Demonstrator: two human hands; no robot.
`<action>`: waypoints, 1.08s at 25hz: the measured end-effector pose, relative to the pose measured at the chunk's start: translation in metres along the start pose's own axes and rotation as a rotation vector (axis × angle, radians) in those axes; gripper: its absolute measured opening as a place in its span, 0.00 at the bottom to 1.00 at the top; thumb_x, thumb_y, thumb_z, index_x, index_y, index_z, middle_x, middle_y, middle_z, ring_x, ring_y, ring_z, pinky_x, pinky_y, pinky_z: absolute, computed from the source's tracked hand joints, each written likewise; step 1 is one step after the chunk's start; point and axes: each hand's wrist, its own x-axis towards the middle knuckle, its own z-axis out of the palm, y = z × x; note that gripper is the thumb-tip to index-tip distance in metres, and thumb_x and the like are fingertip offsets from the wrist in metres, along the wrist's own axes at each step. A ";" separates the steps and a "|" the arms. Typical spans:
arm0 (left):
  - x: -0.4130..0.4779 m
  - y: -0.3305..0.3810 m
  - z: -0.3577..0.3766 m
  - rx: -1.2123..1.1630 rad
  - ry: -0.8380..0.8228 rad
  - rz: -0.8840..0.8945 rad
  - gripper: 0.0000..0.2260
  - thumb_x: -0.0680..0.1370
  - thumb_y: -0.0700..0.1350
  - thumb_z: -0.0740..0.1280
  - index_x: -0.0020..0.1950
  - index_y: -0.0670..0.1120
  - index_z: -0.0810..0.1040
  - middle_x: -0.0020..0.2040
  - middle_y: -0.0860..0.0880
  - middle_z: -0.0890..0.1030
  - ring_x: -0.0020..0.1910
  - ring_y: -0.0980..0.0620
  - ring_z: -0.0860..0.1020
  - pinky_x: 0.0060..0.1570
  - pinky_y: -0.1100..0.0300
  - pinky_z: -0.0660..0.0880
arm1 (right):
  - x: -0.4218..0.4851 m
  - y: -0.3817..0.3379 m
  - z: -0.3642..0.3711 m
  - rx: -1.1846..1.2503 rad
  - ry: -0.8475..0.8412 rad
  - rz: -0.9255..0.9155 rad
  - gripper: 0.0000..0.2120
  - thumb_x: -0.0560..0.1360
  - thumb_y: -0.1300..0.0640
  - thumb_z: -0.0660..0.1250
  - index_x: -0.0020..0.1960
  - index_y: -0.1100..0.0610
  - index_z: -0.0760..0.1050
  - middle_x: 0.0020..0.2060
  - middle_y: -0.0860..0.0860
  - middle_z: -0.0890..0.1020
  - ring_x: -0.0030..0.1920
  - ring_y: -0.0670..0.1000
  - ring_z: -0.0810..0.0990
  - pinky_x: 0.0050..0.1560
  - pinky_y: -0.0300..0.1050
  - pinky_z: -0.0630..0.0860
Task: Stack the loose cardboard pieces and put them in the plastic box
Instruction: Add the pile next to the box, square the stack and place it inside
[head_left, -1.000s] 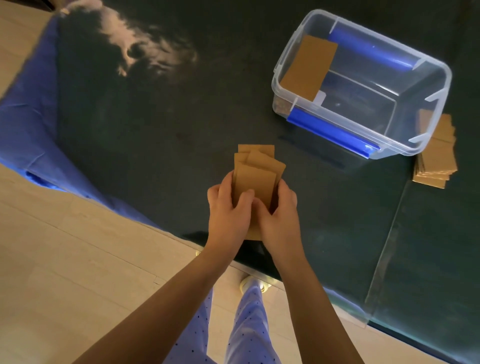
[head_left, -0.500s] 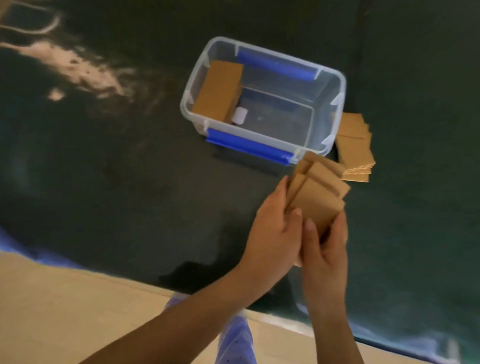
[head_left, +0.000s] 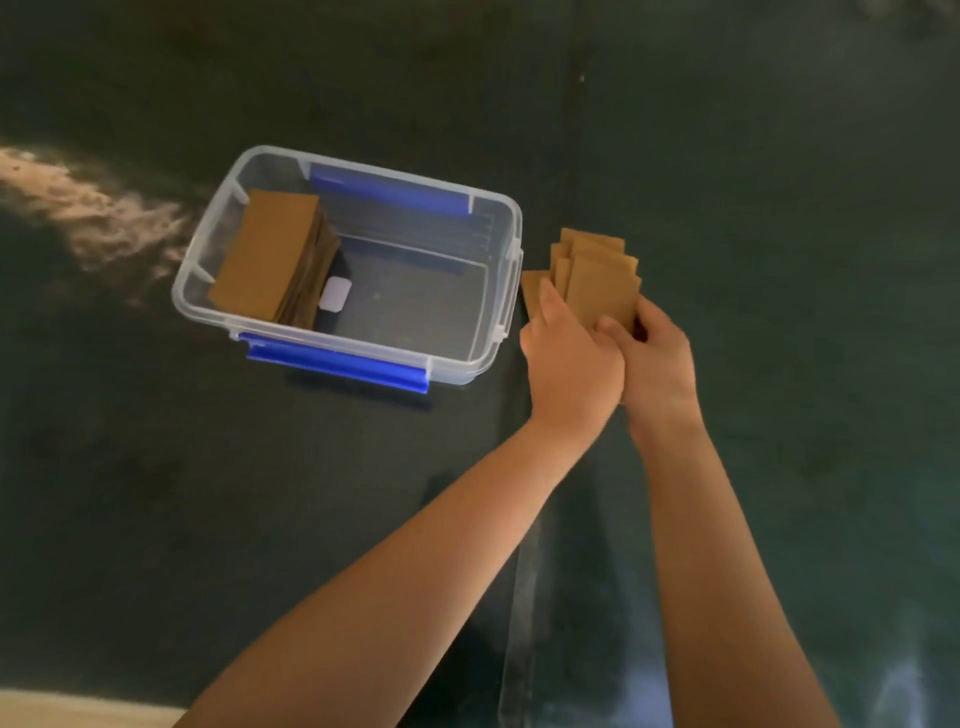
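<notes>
Both hands hold a fanned bunch of brown cardboard pieces (head_left: 602, 288) just right of the clear plastic box (head_left: 506, 312). My left hand (head_left: 569, 358) grips the bunch from the left, and my right hand (head_left: 657, 358) grips it from the right and below. The box has blue latches and holds a stack of cardboard (head_left: 267, 260) leaning against its left wall. A corner of more cardboard (head_left: 532, 291) shows on the table under my left hand; the rest of that pile is hidden by the held pieces.
A dark green tabletop (head_left: 779, 208) surrounds the box. A small white label (head_left: 335, 296) lies on the box floor. A pale floor strip (head_left: 78, 709) shows at the bottom left, past the table's near edge.
Both hands carried the cardboard bunch forward and right, from the table's near edge to beside the box's right end, over the pile lying there. The view has shifted with them.
</notes>
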 end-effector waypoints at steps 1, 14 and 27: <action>0.007 -0.002 0.003 0.026 0.018 -0.012 0.23 0.77 0.40 0.61 0.71 0.41 0.60 0.64 0.41 0.73 0.63 0.41 0.71 0.60 0.48 0.73 | 0.008 0.000 0.003 0.004 -0.021 0.015 0.08 0.76 0.65 0.61 0.53 0.65 0.76 0.48 0.62 0.82 0.49 0.61 0.81 0.50 0.58 0.80; 0.037 -0.018 0.009 0.114 -0.016 -0.145 0.29 0.79 0.51 0.60 0.76 0.47 0.50 0.75 0.46 0.61 0.71 0.42 0.63 0.69 0.42 0.64 | 0.035 0.012 0.015 0.070 -0.072 0.153 0.12 0.78 0.60 0.62 0.60 0.57 0.74 0.55 0.53 0.81 0.54 0.55 0.80 0.57 0.55 0.78; 0.006 -0.020 -0.006 -0.092 -0.077 -0.333 0.28 0.72 0.51 0.66 0.70 0.49 0.62 0.64 0.46 0.73 0.61 0.42 0.73 0.62 0.42 0.70 | 0.004 0.038 -0.009 0.384 -0.165 0.245 0.05 0.76 0.60 0.66 0.47 0.54 0.81 0.40 0.47 0.87 0.41 0.46 0.86 0.36 0.40 0.80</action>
